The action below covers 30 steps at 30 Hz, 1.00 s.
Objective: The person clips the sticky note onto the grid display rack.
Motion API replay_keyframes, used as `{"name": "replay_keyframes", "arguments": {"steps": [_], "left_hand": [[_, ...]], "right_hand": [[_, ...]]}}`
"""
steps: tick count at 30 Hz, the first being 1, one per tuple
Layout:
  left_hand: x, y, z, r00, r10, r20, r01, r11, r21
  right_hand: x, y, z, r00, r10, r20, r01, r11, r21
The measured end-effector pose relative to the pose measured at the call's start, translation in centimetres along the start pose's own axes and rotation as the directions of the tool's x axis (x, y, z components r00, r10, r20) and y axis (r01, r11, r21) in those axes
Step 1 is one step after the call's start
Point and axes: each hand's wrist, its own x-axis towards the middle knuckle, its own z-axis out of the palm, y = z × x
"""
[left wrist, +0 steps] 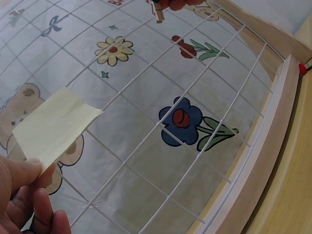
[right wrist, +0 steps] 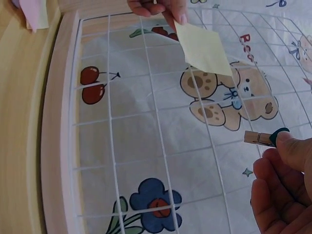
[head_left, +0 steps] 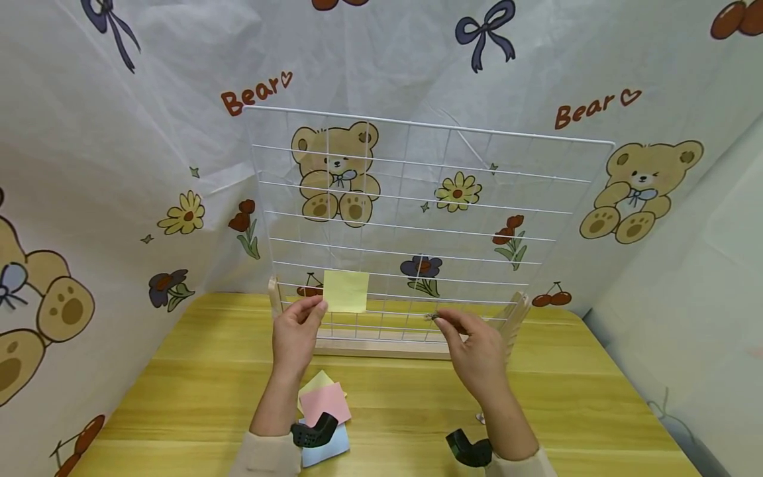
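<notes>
Beige sleeves [head_left: 265, 457] come in lowest in the head view, with black wrist units [head_left: 469, 450] just above them. Toward 7 o'clock, loose notes [head_left: 325, 401] in yellow, pink and blue overlap on the tabletop [head_left: 405, 391]; at 5 o'clock a small object [head_left: 479, 419], too hidden to name, shows beside the right forearm.

Farther up, the left hand [head_left: 298, 331], toward half past seven, pinches a yellow note [head_left: 346, 291] near its 8 o'clock corner. Toward half past four, the right hand [head_left: 477, 351] pinches a wooden clothespin [right wrist: 258, 138] by its dark green end, the bare tip pointing to 9 o'clock. Beyond stands a white wire grid [head_left: 429, 124] in a wooden base [head_left: 381, 348], and behind it a bear-print cloth [head_left: 411, 40].

Clipping looks undone, I judge: note and clothespin are apart, and no other note shows on the wires. Whether the note touches the grid, I cannot tell.

The base runs along the far part of the tabletop, its upright posts [head_left: 517, 311] bounding the grid at 4 and 8 o'clock. Between the hands there is room sideways; forward, the wires limit reach. The tabletop's right edge slants away at 4 o'clock.
</notes>
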Motion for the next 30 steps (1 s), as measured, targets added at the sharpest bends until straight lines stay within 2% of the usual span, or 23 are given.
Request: {"name": "replay_keyframes", "arguments": {"steps": [6,13,22,30], "left_hand": [[0.0,0.0,-0.2,1.000,-0.004,0.000,0.004,1.000,0.009],[0.2,-0.2,-0.1,1.000,0.006,-0.007,-0.006,1.000,0.005],[0.2,0.0,0.0,1.000,0.005,-0.014,-0.005,1.000,-0.003],[0.1,-0.1,0.1,1.000,-0.007,-0.005,0.007,1.000,-0.024]], "right_hand": [[1.0,-1.1,0.4,0.999,-0.039,-0.004,0.039,0.999,-0.005],[2.1,-1.9,1.1,0.998,-0.058,-0.003,0.058,0.997,0.043],[2.7,-2.7,1.9,0.996,-0.081,0.028,0.079,0.995,0.065],[3.3,-3.3,2.5,0.993,-0.115,0.025,0.112,0.989,0.099]]}}
